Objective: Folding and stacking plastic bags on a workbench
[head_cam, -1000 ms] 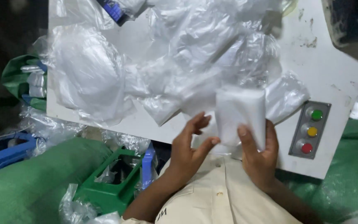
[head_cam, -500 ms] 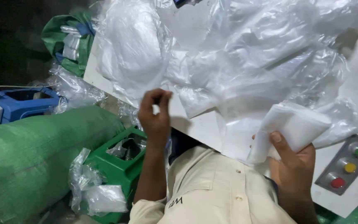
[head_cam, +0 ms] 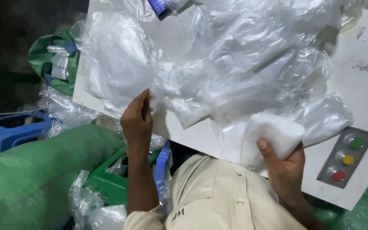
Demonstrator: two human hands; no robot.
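Where clear plastic bags (head_cam: pixel 235 64) pile, white worktop (head_cam: pixel 363 76), dim surroundings

Right hand (head_cam: pixel 284 168) grips white pack (head_cam: pixel 271 136) (left (head_cam: pixel 137 121) touches bags (head_cam: pixel 120 64)).

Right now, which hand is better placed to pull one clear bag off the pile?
Probably the left hand: it is free, fingertips at the edge of the clear bags. The right hand is gripping a white folded pack.
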